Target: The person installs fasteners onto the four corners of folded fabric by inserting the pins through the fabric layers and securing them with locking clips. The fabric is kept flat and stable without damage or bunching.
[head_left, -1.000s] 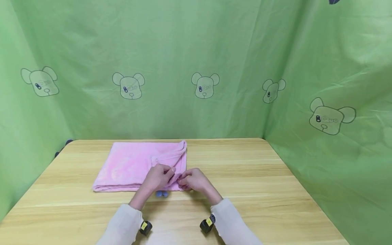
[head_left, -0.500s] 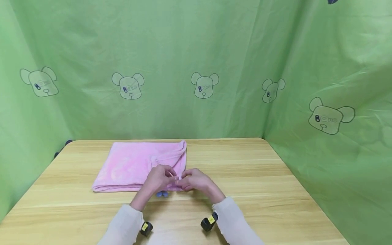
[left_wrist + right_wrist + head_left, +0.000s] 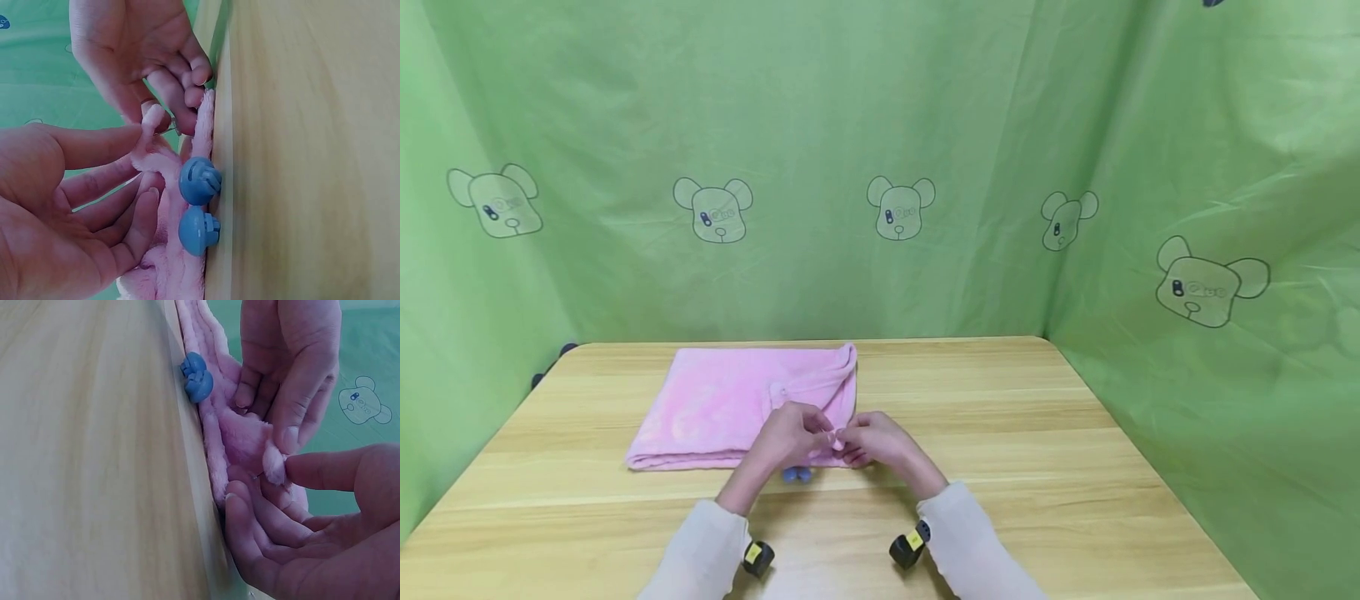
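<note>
From where I stand, the pink fleece blanket lies folded on the left part of the wooden table, toward the far edge. The left hand pinches a small tuft of it near the near right corner; the right hand has its fingertips on the same tuft, its grip narrow. A thin pin shows between them, though I can't tell whether the right fingers grip it. Two blue round-headed clips sit side by side at the blanket's near edge. I'd judge it's the pinning step; next calls for holding the tuft steady while the pin is guided through.
</note>
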Tool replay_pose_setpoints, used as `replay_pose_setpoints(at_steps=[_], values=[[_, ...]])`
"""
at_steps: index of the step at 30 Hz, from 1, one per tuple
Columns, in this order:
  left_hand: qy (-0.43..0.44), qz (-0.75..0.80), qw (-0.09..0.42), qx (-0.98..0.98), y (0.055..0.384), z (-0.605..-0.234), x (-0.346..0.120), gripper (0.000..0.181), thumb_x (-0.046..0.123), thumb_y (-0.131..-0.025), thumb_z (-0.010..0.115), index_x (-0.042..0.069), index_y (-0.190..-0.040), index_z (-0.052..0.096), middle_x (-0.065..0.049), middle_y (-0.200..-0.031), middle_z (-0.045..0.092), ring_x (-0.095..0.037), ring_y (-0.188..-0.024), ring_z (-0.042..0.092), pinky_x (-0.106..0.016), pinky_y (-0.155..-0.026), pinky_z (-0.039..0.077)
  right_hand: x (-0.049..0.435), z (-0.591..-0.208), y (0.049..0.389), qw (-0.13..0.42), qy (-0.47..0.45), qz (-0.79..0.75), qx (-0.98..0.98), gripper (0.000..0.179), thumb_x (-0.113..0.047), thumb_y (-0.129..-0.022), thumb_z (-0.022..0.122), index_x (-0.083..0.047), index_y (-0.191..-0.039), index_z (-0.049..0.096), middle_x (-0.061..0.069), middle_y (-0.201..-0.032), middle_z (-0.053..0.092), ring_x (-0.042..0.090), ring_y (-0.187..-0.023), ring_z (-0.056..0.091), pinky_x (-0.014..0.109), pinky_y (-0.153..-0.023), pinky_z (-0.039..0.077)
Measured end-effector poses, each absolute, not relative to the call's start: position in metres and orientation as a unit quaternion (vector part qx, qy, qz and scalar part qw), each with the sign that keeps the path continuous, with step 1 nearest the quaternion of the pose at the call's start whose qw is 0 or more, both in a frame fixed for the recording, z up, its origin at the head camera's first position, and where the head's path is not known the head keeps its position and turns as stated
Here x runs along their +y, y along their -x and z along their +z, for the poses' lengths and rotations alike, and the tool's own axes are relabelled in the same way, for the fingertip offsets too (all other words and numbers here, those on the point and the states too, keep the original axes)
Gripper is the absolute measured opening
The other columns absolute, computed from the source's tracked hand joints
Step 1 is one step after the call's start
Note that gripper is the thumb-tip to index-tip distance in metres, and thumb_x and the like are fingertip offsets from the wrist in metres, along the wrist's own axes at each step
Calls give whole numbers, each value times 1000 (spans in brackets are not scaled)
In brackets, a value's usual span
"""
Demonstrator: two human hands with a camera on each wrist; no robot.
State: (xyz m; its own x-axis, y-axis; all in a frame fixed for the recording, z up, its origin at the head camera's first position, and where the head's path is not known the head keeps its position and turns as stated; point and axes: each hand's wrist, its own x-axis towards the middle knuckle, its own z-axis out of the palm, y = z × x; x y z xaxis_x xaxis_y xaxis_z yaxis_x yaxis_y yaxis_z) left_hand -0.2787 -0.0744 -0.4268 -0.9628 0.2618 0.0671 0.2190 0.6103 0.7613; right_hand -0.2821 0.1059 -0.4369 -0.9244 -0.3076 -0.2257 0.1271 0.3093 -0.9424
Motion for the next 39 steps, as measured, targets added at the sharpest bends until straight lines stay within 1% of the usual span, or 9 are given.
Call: replay_pose_setpoints(at_steps=[4, 8, 12, 17, 21, 26, 30, 36, 39], values=[[-135, 424, 30, 895, 278, -426, -76, 3, 9, -86, 75, 11, -89, 76, 0, -84, 75, -13, -73, 64, -31, -72, 53, 106, -439, 283, 184, 55, -586, 787, 13, -10, -95, 62, 2, -91, 64, 15, -83, 72, 14, -66, 64, 28, -67, 60], [-139, 431, 34, 891, 278, -425, -77, 5, 6, -86, 73, 9, -89, 76, -2, -84, 75, -14, -71, 63, -31, -70, 53, 105, -439, 283, 182, 51, -588, 786, 13, -9, -95, 61, 3, -92, 64, 15, -84, 72, 14, -66, 65, 28, -68, 60], [-136, 440, 40, 887, 278, -426, -77, 7, 4, -84, 74, 9, -89, 76, -3, -83, 75, -14, -70, 64, -29, -68, 53, 105, -438, 283, 181, 45, -592, 784, 13, -8, -95, 61, 5, -93, 64, 15, -84, 72, 14, -67, 66, 29, -68, 61], [-133, 442, 35, 886, 279, -428, -76, 7, 4, -83, 75, 10, -87, 76, -2, -81, 75, -14, -72, 65, -30, -70, 54, 104, -438, 283, 177, 43, -598, 781, 13, -6, -94, 61, 6, -94, 64, 16, -85, 72, 15, -70, 67, 30, -70, 61], [-134, 446, 33, 884, 278, -428, -75, 7, 4, -82, 75, 9, -86, 76, -3, -80, 75, -14, -70, 66, -30, -69, 54, 104, -437, 281, 166, 42, -604, 778, 13, -6, -92, 61, 7, -94, 64, 16, -87, 72, 17, -72, 68, 32, -72, 62], [-139, 450, 38, 881, 277, -427, -75, 7, 3, -82, 76, 7, -87, 76, -5, -80, 76, -15, -70, 67, -29, -67, 55, 102, -436, 279, 153, 38, -616, 772, 14, -6, -92, 60, 8, -94, 64, 13, -87, 69, 18, -74, 68, 33, -73, 61], [-131, 447, 41, 884, 277, -428, -75, 6, 5, -82, 76, 8, -88, 77, -4, -81, 76, -15, -71, 67, -29, -68, 55, 103, -436, 279, 159, 37, -622, 766, 16, -6, -94, 59, 8, -98, 65, 12, -88, 69, 17, -75, 68, 32, -74, 61], [-133, 451, 33, 882, 278, -428, -76, 6, 5, -82, 77, 10, -85, 77, -3, -80, 76, -14, -70, 66, -29, -67, 54, 104, -436, 280, 165, 41, -625, 762, 15, -4, -91, 64, 9, -99, 65, 12, -88, 69, 18, -77, 68, 35, -77, 61], [-131, 455, 32, 880, 279, -428, -75, 6, 5, -82, 77, 10, -84, 76, -3, -78, 75, -14, -68, 66, -28, -65, 54, 105, -436, 280, 158, 42, -615, 772, 16, -5, -89, 68, 8, -98, 67, 11, -86, 71, 17, -75, 69, 34, -76, 61]])
